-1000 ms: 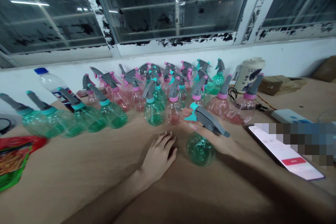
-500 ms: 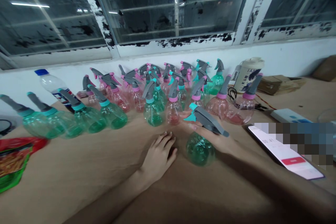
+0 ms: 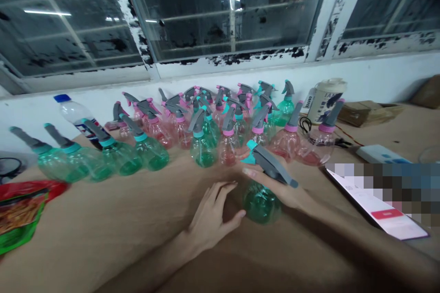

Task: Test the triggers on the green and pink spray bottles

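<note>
The green spray bottle stands upright on the table just in front of the bottle cluster, gripped at its neck by the right hand, its trigger head pointing right, while the left hand, fingers loosely spread and empty, rests just left of its base.

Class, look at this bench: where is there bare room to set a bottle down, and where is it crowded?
Bare brown tabletop lies between the snack bag, the green bottle row and the left hand. Crowded: the bottle cluster by the wall, beyond the right hand.
</note>
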Demonstrator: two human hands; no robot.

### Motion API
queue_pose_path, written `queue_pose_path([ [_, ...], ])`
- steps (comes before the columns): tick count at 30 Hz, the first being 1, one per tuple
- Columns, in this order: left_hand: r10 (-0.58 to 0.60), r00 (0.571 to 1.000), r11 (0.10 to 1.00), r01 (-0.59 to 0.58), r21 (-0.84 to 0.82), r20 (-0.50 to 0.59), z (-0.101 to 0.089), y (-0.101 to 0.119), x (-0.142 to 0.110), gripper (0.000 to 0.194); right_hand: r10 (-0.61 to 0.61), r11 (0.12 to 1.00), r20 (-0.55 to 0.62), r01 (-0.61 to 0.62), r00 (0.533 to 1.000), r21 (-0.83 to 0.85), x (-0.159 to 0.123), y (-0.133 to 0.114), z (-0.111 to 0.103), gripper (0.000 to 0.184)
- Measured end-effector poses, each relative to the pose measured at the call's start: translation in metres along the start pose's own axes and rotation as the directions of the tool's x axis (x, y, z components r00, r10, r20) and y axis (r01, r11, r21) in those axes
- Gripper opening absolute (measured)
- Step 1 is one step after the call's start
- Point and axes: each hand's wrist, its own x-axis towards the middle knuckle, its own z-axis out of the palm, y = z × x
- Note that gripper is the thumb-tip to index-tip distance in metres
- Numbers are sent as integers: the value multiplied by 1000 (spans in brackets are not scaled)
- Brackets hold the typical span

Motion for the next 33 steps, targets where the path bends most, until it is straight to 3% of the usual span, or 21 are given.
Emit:
queue_pose_path([
  [7,-53,996,997,48,-63,-76,-9,32,-19,67,3,1000,-18,-2,1000,24,-8,-11,26,34],
  [10,-84,991,996,86,10,-106,-18,35,-30,61,-15,996,-16,17,1000,85,-5,-20,47,44],
  [13,-116,970,972,155,176,-214,-29,27,-44,53,1,991,-42,4,999,132,1,-31,71,59],
  [16,-68,946,941,167,295,-317,-44,16,-57,51,8,993,7,-9,1000,114,8,-40,92,69],
  [19,-32,948,942,134,309,-316,-63,6,-66,44,-6,1000,46,8,999,-30,11,-45,106,82],
  [22,-82,959,946,160,283,-270,-80,-11,-69,39,-24,982,69,37,997,-185,8,-43,111,92],
  [26,-168,922,938,258,230,-348,-90,-48,-61,47,-45,965,93,67,995,-253,-2,-33,109,78],
  [29,-166,911,923,278,265,-378,-93,-76,-47,53,-39,950,95,67,995,-305,-3,-23,103,61],
  [33,-164,907,867,320,381,-388,-99,-94,-28,52,116,900,132,-48,984,-434,13,-11,89,40],
])
